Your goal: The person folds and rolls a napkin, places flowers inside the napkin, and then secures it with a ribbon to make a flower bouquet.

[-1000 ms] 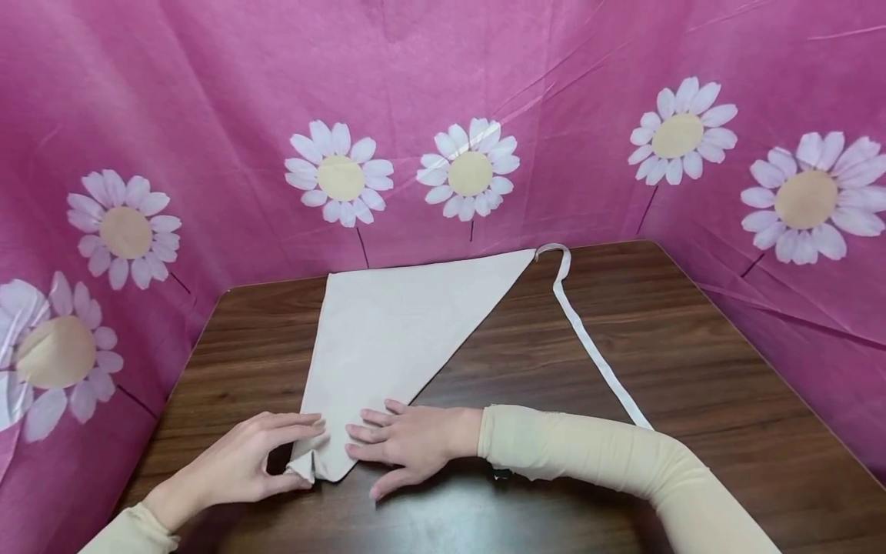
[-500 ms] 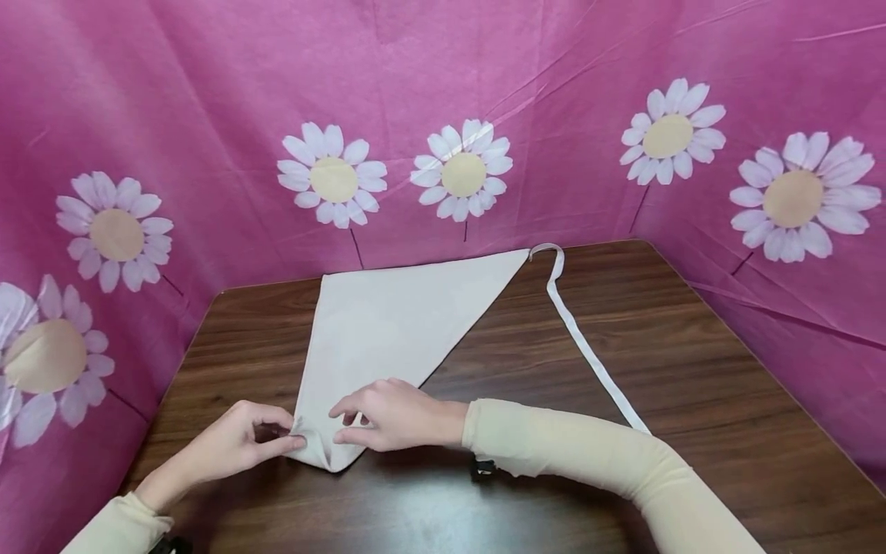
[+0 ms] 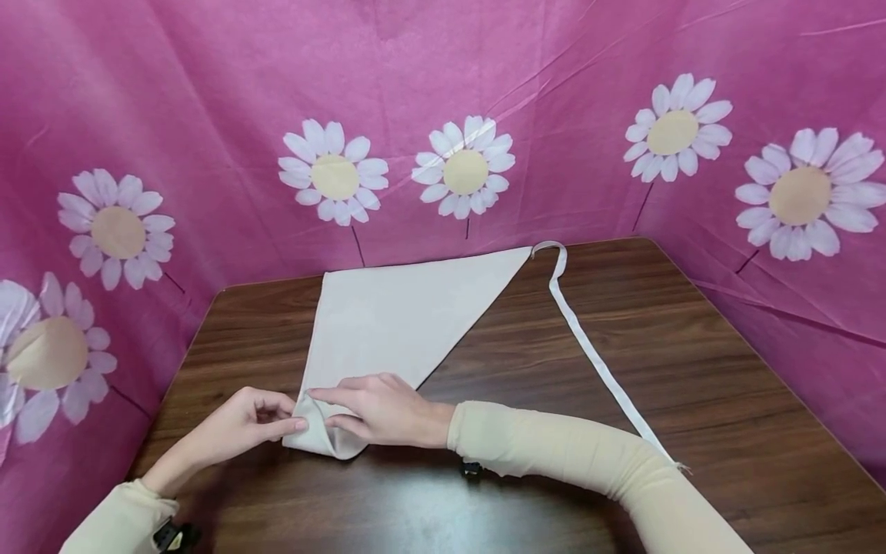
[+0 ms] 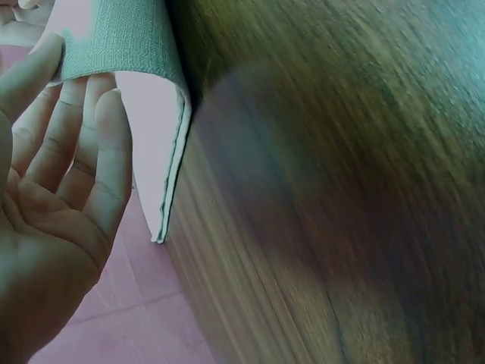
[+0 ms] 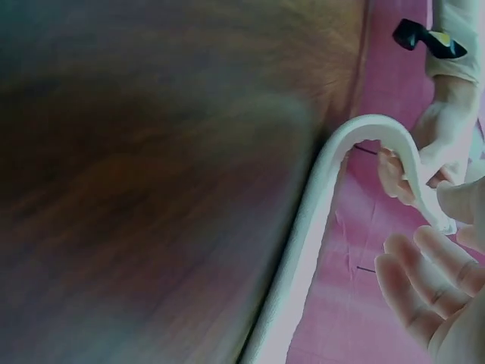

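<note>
An off-white cloth (image 3: 388, 323) lies folded on the table, with a slanting right edge and its near end turned up into a soft fold. At the fold's left side my left hand (image 3: 235, 431) pinches the cloth edge. In the left wrist view my left thumb (image 4: 34, 72) lies on top of the cloth, the fingers under it. My right hand (image 3: 394, 408) touches the fold with its index finger stretched toward the left hand and its thumb lower down. In the right wrist view the turned-up edge (image 5: 379, 125) curves over beside my right thumb (image 5: 461, 201).
A narrow white strap (image 3: 591, 350) runs from the cloth's far right corner across the dark wooden table (image 3: 498, 492) to my right sleeve (image 3: 547, 442). A pink curtain (image 3: 415, 61) with printed daisies hangs around the table's back and sides.
My right hand has lifted from lying flat on the cloth, then moved left onto the fold. The left hand has shifted slightly away from the front. The near end is folded farther over.
</note>
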Demonstrator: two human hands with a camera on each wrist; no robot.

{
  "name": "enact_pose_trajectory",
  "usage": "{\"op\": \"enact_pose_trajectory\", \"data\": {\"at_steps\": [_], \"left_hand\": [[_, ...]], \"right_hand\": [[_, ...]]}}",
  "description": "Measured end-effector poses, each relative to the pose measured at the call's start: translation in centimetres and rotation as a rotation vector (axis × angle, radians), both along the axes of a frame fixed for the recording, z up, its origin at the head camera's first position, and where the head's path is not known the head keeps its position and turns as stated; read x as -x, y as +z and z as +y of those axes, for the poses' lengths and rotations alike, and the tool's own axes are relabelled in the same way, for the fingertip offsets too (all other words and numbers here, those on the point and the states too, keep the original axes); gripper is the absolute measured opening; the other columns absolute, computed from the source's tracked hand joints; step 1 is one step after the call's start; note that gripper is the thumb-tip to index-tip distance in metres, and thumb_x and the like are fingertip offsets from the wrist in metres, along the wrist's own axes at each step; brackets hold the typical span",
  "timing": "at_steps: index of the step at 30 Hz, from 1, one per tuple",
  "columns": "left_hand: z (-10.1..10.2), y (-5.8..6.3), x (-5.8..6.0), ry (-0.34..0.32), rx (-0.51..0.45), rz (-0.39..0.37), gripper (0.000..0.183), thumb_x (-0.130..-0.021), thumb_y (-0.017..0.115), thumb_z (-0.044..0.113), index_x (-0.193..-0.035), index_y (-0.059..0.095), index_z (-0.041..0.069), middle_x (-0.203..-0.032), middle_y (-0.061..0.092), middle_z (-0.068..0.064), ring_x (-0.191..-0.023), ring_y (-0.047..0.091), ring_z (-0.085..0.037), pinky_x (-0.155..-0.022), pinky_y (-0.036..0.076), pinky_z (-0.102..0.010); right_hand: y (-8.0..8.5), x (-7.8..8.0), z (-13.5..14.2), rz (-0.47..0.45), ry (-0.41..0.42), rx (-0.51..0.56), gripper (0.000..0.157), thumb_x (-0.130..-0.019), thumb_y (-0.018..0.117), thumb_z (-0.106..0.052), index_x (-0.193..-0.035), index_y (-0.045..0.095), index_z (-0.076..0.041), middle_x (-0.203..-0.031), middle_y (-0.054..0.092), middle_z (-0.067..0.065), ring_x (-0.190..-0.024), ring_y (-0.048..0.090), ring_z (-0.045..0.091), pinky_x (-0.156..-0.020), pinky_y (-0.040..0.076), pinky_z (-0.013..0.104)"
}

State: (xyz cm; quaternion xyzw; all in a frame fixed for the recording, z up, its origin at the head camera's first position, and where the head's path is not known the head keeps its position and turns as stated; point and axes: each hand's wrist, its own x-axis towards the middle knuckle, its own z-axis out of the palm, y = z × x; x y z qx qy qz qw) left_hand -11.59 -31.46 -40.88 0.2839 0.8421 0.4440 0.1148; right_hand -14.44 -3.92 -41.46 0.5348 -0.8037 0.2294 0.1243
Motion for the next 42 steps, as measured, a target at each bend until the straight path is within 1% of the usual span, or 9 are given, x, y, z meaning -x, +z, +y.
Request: {"op": "enact_pose_trajectory", "data": {"at_steps": [7,11,14,20,25,30,35,37,42], "left_hand": [[0.4,0.3,0.1,-0.005,0.020,-0.004,0.010,-0.097,0.070,0.014,-0.089,0.071,0.020,-0.076,0.068,0.004,-0.068,0.058,-0.002,-0.056,0.050,-0.028],[0.6,0.3,-0.1,-0.038,0.002,0.005,0.009,-0.097,0.070,0.011,-0.094,0.073,0.019,-0.081,0.071,0.006,-0.073,0.062,-0.002,-0.061,0.052,-0.026],[0.6,0.3,-0.4,-0.055,-0.015,-0.005,0.010,-0.096,0.071,0.009,-0.097,0.075,0.018,-0.085,0.073,0.005,-0.076,0.064,-0.004,-0.063,0.054,-0.026],[0.6,0.2,-0.7,-0.077,-0.052,0.084,0.017,-0.090,0.076,0.002,-0.099,0.078,0.017,-0.088,0.074,0.005,-0.078,0.065,-0.004,-0.063,0.054,-0.026],[1.0,0.0,-0.7,-0.055,-0.062,0.123,0.015,-0.086,0.080,0.004,-0.095,0.078,0.017,-0.084,0.074,0.005,-0.073,0.065,-0.005,-0.059,0.055,-0.027],[1.3,-0.1,-1.1,-0.008,-0.033,0.134,0.013,-0.085,0.082,0.009,-0.089,0.075,0.019,-0.079,0.071,0.008,-0.069,0.064,-0.003,-0.056,0.055,-0.027],[1.3,-0.2,-1.5,0.021,-0.017,0.157,0.012,-0.083,0.084,0.009,-0.086,0.074,0.016,-0.074,0.068,0.010,-0.066,0.060,-0.001,-0.054,0.052,-0.025],[1.4,-0.2,-1.5,0.029,-0.018,0.164,0.013,-0.083,0.085,0.010,-0.086,0.073,0.015,-0.075,0.068,0.010,-0.066,0.060,-0.002,-0.055,0.053,-0.025],[1.4,-0.4,-1.4,0.040,-0.018,0.201,0.023,-0.081,0.086,0.011,-0.090,0.067,0.021,-0.077,0.067,0.010,-0.067,0.063,-0.006,-0.057,0.053,-0.026]], "right_hand": [[0.0,0.0,0.2,0.119,-0.006,-0.037,0.042,-0.102,0.062,-0.036,-0.139,0.063,-0.015,-0.103,0.071,-0.007,-0.073,0.059,-0.001,-0.064,0.051,0.016],[0.0,-0.1,-0.1,0.102,-0.008,-0.066,0.044,-0.102,0.062,-0.037,-0.138,0.063,-0.013,-0.105,0.071,-0.006,-0.074,0.058,-0.001,-0.064,0.050,0.015],[0.0,-0.4,-0.5,0.032,-0.018,-0.103,0.045,-0.102,0.061,-0.040,-0.138,0.063,-0.013,-0.107,0.070,-0.006,-0.073,0.056,-0.003,-0.064,0.050,0.014],[0.0,-0.6,-1.4,-0.198,-0.020,-0.105,0.045,-0.099,0.066,-0.043,-0.132,0.068,-0.013,-0.107,0.072,-0.005,-0.072,0.054,-0.012,-0.072,0.049,0.013],[-0.3,-0.6,-1.8,-0.402,-0.012,-0.040,0.030,-0.098,0.070,-0.032,-0.122,0.075,-0.015,-0.108,0.074,-0.010,-0.062,0.054,-0.018,-0.073,0.045,0.008],[-0.6,-0.6,-2.1,-0.488,-0.011,-0.012,0.018,-0.097,0.072,-0.025,-0.111,0.079,-0.016,-0.093,0.075,-0.013,-0.061,0.055,-0.015,-0.068,0.043,0.007],[-0.9,-0.7,-2.4,-0.581,-0.019,0.017,0.012,-0.095,0.074,-0.021,-0.102,0.080,-0.013,-0.081,0.073,-0.014,-0.064,0.058,-0.012,-0.066,0.046,0.008],[-1.1,-0.9,-2.5,-0.716,-0.033,0.049,0.011,-0.094,0.075,-0.019,-0.101,0.079,-0.011,-0.077,0.072,-0.013,-0.061,0.061,-0.006,-0.062,0.049,0.012],[-1.4,-1.3,-2.7,-1.217,-0.088,0.221,0.008,-0.092,0.076,-0.008,-0.097,0.072,-0.003,-0.075,0.071,-0.003,-0.056,0.067,0.014,-0.054,0.057,0.029]]}}
